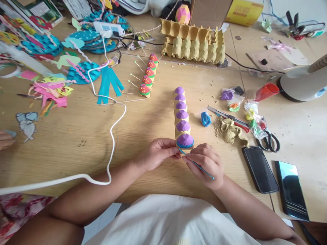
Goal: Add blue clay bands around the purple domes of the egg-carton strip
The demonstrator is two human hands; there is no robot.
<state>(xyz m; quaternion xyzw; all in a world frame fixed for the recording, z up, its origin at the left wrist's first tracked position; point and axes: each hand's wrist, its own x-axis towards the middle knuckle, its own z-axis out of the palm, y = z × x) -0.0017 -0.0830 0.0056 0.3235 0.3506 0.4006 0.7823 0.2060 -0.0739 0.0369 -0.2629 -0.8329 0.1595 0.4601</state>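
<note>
A strip cut from an egg carton (188,118) lies lengthwise before me, its row of humps capped with purple clay (182,126). Blue clay (188,147) edges the lower rim of the nearest hump. My left hand (160,152) pinches that near end from the left, thumb and fingers closed on it. Between the closed fingers of my right hand (205,163) is a thin blue stick (201,168), its upper tip at the blue rim beside my left thumb. A blue clay lump (205,119) in clear wrap lies right of the strip.
A finished-looking red and green caterpillar strip (146,80) stands farther back. On the right are a utility knife (230,117), scissors (270,141), carton scraps (230,131) and two phones (260,168). A white cable (112,136) crosses the left side. Another person's hand (5,139) shows far left.
</note>
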